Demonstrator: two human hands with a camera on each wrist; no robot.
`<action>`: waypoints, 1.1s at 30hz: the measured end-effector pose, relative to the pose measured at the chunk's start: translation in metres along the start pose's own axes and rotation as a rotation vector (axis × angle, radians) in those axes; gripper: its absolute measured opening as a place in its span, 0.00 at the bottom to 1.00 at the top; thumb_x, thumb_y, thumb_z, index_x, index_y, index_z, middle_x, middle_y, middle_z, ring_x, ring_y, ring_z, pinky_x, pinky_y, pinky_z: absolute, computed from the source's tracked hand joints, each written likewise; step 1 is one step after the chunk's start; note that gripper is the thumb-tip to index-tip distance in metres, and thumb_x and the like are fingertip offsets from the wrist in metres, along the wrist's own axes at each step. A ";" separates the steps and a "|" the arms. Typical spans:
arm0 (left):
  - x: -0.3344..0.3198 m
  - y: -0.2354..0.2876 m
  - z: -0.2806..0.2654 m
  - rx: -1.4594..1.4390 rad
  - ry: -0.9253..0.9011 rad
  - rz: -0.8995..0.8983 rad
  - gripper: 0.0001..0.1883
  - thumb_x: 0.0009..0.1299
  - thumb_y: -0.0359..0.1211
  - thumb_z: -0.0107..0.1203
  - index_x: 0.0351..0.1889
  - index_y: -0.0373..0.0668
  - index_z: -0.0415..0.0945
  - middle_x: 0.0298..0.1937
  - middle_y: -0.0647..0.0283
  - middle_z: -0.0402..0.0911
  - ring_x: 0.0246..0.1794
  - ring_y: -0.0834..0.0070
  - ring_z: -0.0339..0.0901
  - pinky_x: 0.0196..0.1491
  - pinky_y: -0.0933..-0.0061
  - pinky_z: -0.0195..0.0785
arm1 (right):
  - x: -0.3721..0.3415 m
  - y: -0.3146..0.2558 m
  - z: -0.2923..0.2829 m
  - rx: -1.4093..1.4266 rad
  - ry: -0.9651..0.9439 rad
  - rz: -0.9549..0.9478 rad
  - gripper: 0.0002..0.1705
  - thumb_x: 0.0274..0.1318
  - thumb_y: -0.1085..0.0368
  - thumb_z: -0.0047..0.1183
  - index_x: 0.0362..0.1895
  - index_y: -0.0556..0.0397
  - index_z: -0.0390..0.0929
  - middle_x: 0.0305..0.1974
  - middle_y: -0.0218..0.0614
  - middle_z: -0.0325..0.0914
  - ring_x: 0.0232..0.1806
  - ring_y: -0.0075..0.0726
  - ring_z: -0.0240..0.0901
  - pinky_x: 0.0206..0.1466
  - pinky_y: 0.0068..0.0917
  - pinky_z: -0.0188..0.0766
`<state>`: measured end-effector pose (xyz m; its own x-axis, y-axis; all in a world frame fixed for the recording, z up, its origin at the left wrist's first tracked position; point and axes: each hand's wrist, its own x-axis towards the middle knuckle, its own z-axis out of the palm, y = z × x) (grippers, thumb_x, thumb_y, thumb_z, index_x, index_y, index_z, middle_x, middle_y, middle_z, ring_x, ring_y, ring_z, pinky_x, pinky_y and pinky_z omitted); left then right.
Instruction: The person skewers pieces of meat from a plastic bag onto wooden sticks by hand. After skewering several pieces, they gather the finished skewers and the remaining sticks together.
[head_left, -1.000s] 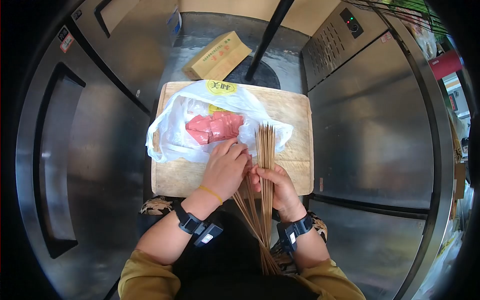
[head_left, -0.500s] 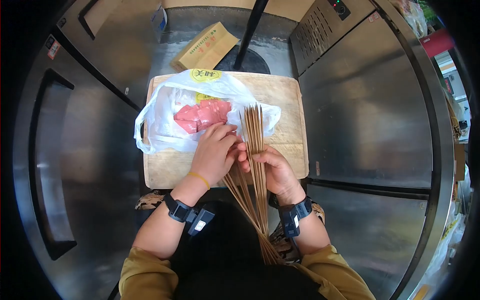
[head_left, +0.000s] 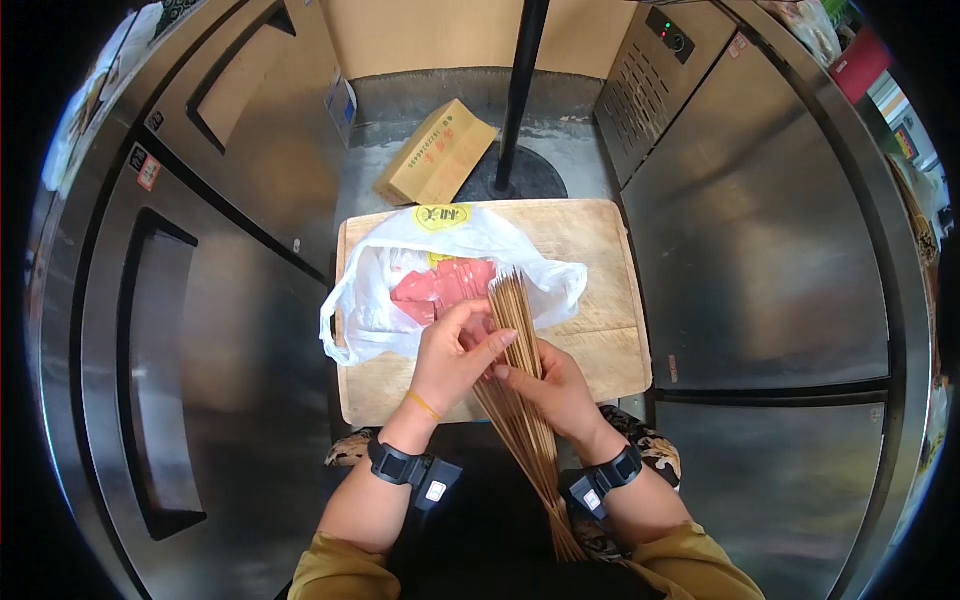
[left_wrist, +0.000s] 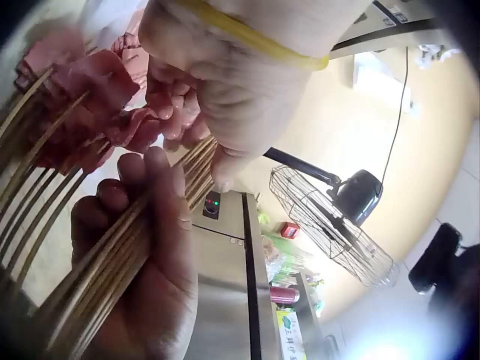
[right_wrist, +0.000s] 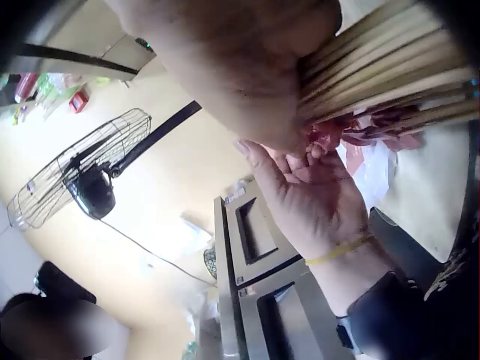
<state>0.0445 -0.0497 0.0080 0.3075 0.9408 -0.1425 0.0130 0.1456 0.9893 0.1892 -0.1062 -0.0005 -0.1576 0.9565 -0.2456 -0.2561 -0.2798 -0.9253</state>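
My right hand [head_left: 562, 396] grips a thick bundle of bamboo skewers [head_left: 512, 305], points upward and leaning left. Beside it, my left hand [head_left: 440, 365] lays its thumb along the bundle, while its other fingers curl at red meat slices behind. Several meat skewers [left_wrist: 82, 82], with slices threaded near their ends, show in the left wrist view; their sticks fan out below the hands in the head view. More sliced meat [head_left: 440, 287] sits in an open white plastic bag [head_left: 375, 320] just beyond the left fingers. The bundle partly hides the left fingertips.
The bag lies on a wooden cutting board [head_left: 605, 260]. Behind that are a cardboard box [head_left: 435, 155] and a black pole [head_left: 522, 90] on a round base. Steel refrigerator doors [head_left: 760, 250] flank both sides. A fan [left_wrist: 330, 217] appears in the wrist views.
My left hand has turned so its thumb lies over the bundle, which now leans left. The right hand keeps its grip. The head view has tilted upward since half a second ago.
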 end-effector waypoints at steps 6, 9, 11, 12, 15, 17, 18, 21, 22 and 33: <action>0.004 -0.001 0.003 -0.123 -0.036 -0.053 0.11 0.63 0.28 0.59 0.40 0.41 0.70 0.27 0.70 0.77 0.19 0.88 0.68 0.20 0.86 0.61 | 0.001 0.004 0.002 -0.203 0.087 -0.194 0.16 0.61 0.63 0.50 0.49 0.58 0.72 0.37 0.28 0.75 0.39 0.18 0.68 0.42 0.18 0.67; 0.004 -0.001 0.002 -0.217 -0.064 -0.113 0.09 0.64 0.28 0.57 0.40 0.42 0.69 0.29 0.69 0.78 0.19 0.88 0.70 0.20 0.86 0.60 | 0.003 0.005 -0.002 0.052 0.080 -0.059 0.16 0.64 0.59 0.46 0.49 0.57 0.73 0.35 0.27 0.74 0.35 0.17 0.67 0.38 0.17 0.66; 0.005 0.002 0.004 -0.257 -0.058 -0.121 0.08 0.65 0.28 0.56 0.40 0.43 0.69 0.29 0.69 0.78 0.19 0.88 0.71 0.18 0.87 0.58 | 0.003 0.003 -0.004 0.229 0.052 0.027 0.17 0.65 0.58 0.43 0.49 0.56 0.73 0.35 0.27 0.74 0.34 0.16 0.67 0.37 0.16 0.65; 0.006 0.002 0.003 -0.247 -0.061 -0.126 0.08 0.65 0.29 0.56 0.40 0.43 0.69 0.28 0.69 0.78 0.19 0.88 0.71 0.17 0.87 0.56 | 0.004 0.002 -0.004 0.279 0.041 0.039 0.16 0.66 0.58 0.42 0.48 0.56 0.73 0.35 0.27 0.74 0.33 0.15 0.67 0.36 0.16 0.65; 0.008 0.003 0.001 -0.232 -0.065 -0.142 0.07 0.66 0.29 0.55 0.40 0.44 0.70 0.27 0.70 0.78 0.17 0.90 0.70 0.14 0.88 0.51 | 0.006 0.000 -0.005 0.400 0.028 0.069 0.16 0.66 0.58 0.42 0.48 0.56 0.73 0.35 0.27 0.75 0.32 0.15 0.67 0.35 0.16 0.66; 0.007 0.005 0.001 -0.237 -0.064 -0.154 0.07 0.66 0.30 0.55 0.40 0.45 0.70 0.27 0.71 0.78 0.16 0.91 0.68 0.13 0.89 0.48 | 0.006 0.000 -0.006 0.435 0.029 0.081 0.16 0.66 0.58 0.42 0.47 0.56 0.73 0.35 0.27 0.75 0.32 0.15 0.67 0.35 0.16 0.66; 0.007 0.004 0.000 -0.228 -0.070 -0.154 0.07 0.66 0.30 0.55 0.40 0.44 0.70 0.27 0.70 0.78 0.17 0.91 0.69 0.14 0.89 0.50 | 0.007 0.000 -0.006 0.435 0.032 0.085 0.15 0.66 0.58 0.43 0.46 0.56 0.73 0.35 0.27 0.75 0.33 0.15 0.68 0.36 0.16 0.66; 0.007 0.003 -0.002 -0.218 -0.078 -0.143 0.07 0.66 0.29 0.55 0.40 0.44 0.70 0.27 0.70 0.78 0.18 0.90 0.70 0.17 0.88 0.56 | 0.006 0.000 -0.006 0.374 0.080 0.048 0.12 0.64 0.60 0.46 0.43 0.56 0.74 0.34 0.27 0.75 0.33 0.15 0.68 0.36 0.15 0.66; 0.007 0.005 -0.002 -0.224 -0.078 -0.129 0.07 0.66 0.29 0.55 0.40 0.43 0.70 0.27 0.69 0.78 0.19 0.89 0.70 0.18 0.88 0.58 | 0.006 0.000 -0.006 0.343 0.101 0.027 0.11 0.63 0.61 0.47 0.41 0.55 0.75 0.33 0.27 0.76 0.33 0.15 0.68 0.36 0.15 0.66; 0.008 0.005 -0.010 -0.258 -0.119 -0.119 0.09 0.65 0.27 0.55 0.40 0.41 0.68 0.32 0.67 0.78 0.25 0.86 0.73 0.25 0.86 0.66 | 0.011 0.000 -0.003 0.288 0.179 -0.043 0.07 0.62 0.65 0.49 0.37 0.55 0.72 0.33 0.26 0.75 0.32 0.15 0.68 0.37 0.16 0.68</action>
<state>0.0379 -0.0384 0.0116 0.4279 0.8722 -0.2369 -0.1816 0.3397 0.9228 0.1902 -0.0960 -0.0041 0.0224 0.9603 -0.2782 -0.5215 -0.2262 -0.8227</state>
